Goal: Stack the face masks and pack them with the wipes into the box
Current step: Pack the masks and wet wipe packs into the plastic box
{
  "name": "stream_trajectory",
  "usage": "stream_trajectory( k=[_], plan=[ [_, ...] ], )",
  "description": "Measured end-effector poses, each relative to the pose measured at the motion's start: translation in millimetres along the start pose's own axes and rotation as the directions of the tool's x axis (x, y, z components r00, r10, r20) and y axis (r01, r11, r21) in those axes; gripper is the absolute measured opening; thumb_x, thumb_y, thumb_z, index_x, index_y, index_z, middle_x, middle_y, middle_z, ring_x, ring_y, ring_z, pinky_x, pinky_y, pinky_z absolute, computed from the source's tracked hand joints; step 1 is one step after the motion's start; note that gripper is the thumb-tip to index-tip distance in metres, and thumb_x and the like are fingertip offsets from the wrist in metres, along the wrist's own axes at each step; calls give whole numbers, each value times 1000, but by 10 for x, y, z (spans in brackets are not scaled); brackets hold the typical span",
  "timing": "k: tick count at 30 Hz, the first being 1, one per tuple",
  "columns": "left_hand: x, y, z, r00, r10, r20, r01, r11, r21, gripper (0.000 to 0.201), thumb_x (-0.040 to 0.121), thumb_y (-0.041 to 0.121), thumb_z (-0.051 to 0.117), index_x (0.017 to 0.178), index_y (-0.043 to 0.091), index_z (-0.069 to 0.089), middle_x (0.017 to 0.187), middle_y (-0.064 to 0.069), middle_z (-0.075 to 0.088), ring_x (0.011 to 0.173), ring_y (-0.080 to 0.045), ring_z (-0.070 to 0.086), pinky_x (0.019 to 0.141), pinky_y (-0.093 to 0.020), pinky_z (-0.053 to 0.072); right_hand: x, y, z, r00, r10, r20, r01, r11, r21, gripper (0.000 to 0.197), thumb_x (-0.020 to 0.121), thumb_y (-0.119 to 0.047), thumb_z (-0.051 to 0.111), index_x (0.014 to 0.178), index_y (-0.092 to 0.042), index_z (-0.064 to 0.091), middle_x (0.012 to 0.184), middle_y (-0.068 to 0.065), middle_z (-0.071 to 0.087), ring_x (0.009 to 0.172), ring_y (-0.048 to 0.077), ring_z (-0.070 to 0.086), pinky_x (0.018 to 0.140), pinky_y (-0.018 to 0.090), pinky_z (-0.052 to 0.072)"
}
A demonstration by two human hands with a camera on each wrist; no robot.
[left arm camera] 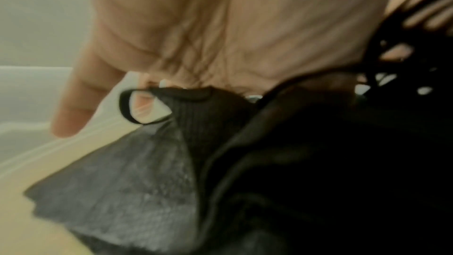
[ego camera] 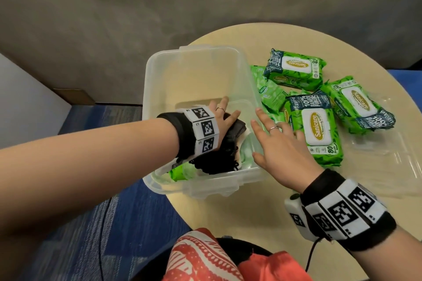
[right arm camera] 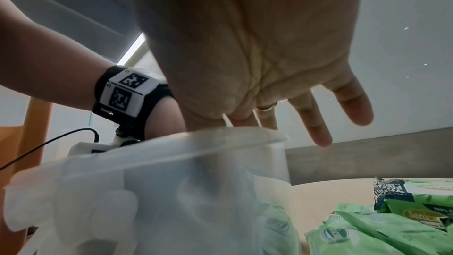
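Note:
A clear plastic box (ego camera: 196, 52) stands on the left part of a round table (ego camera: 251, 212). A green wipes pack (ego camera: 180, 172) lies inside it. On that pack sits a stack of black face masks (ego camera: 237, 126), also close up in the left wrist view (left arm camera: 122, 181). My left hand (ego camera: 221, 116) is down in the box with straight fingers lying on the masks (left arm camera: 196, 26); its thumb is hidden. My right hand (ego camera: 278, 143) hovers with spread fingers over the box's right rim (right arm camera: 171, 152) and holds nothing (right arm camera: 269, 46).
Several green wipes packs lie on the table right of the box: one beside my right hand (ego camera: 317, 130), one farther back (ego camera: 294, 68), one far right (ego camera: 358, 102). A clear lid (ego camera: 388, 155) lies at the right. The box overhangs the table's left edge.

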State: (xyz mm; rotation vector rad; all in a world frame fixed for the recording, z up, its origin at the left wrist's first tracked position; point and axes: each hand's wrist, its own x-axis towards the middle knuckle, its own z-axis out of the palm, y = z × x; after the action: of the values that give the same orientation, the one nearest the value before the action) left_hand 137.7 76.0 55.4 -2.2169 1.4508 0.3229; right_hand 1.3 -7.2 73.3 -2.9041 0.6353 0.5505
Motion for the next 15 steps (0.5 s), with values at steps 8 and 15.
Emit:
stream_trajectory(
  k=[8, 15],
  plan=[
    [-25, -10, -158, 998, 35, 45, -31, 996, -87, 87, 84, 37, 60, 150, 24, 4, 154, -17, 8, 138, -32, 16, 104, -38, 31, 13, 18, 58, 993, -69, 94, 70, 998, -1, 65, 96, -46, 35, 149, -22, 8, 156, -15, -12, 128, 28, 30, 103, 46, 27],
    [-291, -204, -452, 972, 197, 126, -118, 878, -464, 66, 71, 48, 28, 120, 12, 54, 134, -14, 48, 122, -28, 43, 102, -38, 37, -40, 83, 104, 994, -95, 50, 89, 990, 110, 62, 98, -45, 31, 149, -28, 1, 152, -17, -25, 135, 25, 24, 107, 47, 25]
  ],
)
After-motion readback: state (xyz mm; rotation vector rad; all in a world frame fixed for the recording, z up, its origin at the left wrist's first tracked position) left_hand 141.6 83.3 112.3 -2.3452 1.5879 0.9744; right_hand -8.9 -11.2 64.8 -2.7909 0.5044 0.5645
